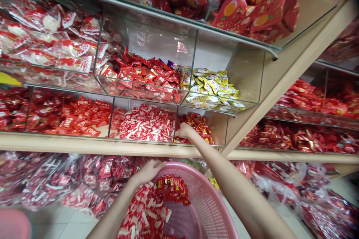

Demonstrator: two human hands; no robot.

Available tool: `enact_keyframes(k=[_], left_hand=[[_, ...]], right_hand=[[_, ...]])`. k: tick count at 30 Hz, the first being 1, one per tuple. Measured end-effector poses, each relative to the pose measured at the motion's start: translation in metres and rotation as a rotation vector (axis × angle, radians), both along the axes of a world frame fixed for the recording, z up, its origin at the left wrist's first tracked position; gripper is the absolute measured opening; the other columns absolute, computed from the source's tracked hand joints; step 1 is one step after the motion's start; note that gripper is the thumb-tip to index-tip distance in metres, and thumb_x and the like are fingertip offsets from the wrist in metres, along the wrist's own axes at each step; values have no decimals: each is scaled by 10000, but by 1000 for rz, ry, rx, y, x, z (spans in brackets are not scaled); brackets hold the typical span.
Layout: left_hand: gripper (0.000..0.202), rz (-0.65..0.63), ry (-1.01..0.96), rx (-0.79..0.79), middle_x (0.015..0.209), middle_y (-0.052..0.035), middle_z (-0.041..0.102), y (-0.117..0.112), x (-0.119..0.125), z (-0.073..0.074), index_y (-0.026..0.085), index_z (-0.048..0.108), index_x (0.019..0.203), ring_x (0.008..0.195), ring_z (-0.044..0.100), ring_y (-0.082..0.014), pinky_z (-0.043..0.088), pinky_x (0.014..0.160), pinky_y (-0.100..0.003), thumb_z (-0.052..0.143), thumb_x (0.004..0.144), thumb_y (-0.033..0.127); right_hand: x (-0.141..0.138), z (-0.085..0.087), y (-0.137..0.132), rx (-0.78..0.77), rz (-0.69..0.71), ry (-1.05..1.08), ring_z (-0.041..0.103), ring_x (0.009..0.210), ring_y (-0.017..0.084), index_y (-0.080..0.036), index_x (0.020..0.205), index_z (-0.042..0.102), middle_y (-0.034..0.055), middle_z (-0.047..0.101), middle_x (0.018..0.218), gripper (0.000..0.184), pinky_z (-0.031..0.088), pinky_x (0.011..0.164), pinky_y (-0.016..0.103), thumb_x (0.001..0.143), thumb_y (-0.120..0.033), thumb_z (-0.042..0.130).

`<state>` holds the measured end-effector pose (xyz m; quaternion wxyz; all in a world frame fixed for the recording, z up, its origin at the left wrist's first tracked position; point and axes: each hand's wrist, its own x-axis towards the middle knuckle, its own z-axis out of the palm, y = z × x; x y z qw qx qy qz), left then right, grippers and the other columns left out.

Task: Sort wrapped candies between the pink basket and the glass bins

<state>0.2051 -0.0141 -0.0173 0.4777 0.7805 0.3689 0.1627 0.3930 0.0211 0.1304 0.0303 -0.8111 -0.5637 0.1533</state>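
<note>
My left hand (148,170) grips the far rim of a pink plastic basket (209,209), fingers curled over the edge. The basket holds red-and-white wrapped candies (143,213) and a small heap of red-and-yellow wrapped candies (172,188). My right hand (185,130) reaches into the lowest clear bin (217,125), fingers bent down among the red-and-yellow candies (200,125) there; what the fingers hold is hidden.
Clear acrylic bins on wooden shelves hold red-and-white candies (147,123), red packets (75,115), red candies (143,74) and yellow candies (210,87). Bagged sweets (50,179) lie below the shelf. Another shelf unit (314,119) stands to the right.
</note>
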Motion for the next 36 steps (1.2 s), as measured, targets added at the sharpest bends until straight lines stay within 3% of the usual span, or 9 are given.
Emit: enact_keyframes(k=[4,7,15,25,36], left_hand=[[606,0,3,0,840,-28,682,1,0,-2,130,666,844,753,563,-195,380,692,-264,328,791,631],[605,10,8,2,827,-28,681,2,1,-3,127,665,833,752,561,-197,383,695,-266,333,788,632],[579,-4,-27,-3,852,-40,689,2,0,-4,134,663,853,791,571,-211,390,728,-272,350,788,616],[586,-2,-27,0,889,-38,690,0,-1,-2,133,672,887,802,567,-214,388,729,-270,355,785,614],[601,-2,-18,7,878,-35,684,0,-1,-1,131,668,877,779,565,-199,382,717,-264,337,788,625]], right_hand=[[8,8,-6,32,36,94,588,575,147,-122,671,648,60,647,645,258,404,472,210,543,-342,685],[5,10,-13,-7,74,179,536,481,119,-118,591,627,44,608,560,208,362,420,208,565,-320,669],[-14,4,-12,-69,37,-3,634,788,225,-124,898,657,125,682,842,469,443,578,246,508,-371,738],[-17,11,-15,-84,30,-128,573,1034,266,-128,1128,569,173,595,1147,714,466,776,311,495,-406,751],[-21,14,-19,-79,27,-158,594,976,252,-148,1031,618,130,634,1077,504,461,734,307,555,-291,699]])
